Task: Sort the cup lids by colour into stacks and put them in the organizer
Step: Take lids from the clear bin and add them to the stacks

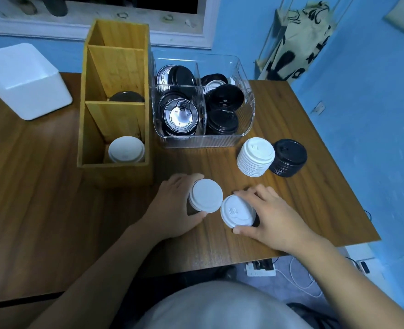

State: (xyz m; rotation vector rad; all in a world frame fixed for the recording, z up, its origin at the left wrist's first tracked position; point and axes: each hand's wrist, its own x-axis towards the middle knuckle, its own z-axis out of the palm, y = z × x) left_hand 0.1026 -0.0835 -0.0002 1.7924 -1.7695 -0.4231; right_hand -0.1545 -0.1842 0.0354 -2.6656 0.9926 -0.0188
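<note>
My left hand [172,205] grips a short stack of lids with a white lid [205,195] on top and dark lids beneath. Right beside it, my right hand [272,214] grips a second small stack topped by a white lid [237,211] over dark ones. Both stacks rest on the wooden table [41,198] near its front edge. Further back stand a tall white lid stack [255,160] and a black lid stack [288,157], side by side. The wooden organizer [115,103] holds white lids [126,149] in its near compartment and dark lids [126,97] in the middle one.
A clear plastic bin [243,138] behind the stacks holds several loose black and silver-topped lids. A white foam box [25,81] sits at the back left. The table's right edge runs close past the black stack; a power strip [260,269] and cables lie on the floor.
</note>
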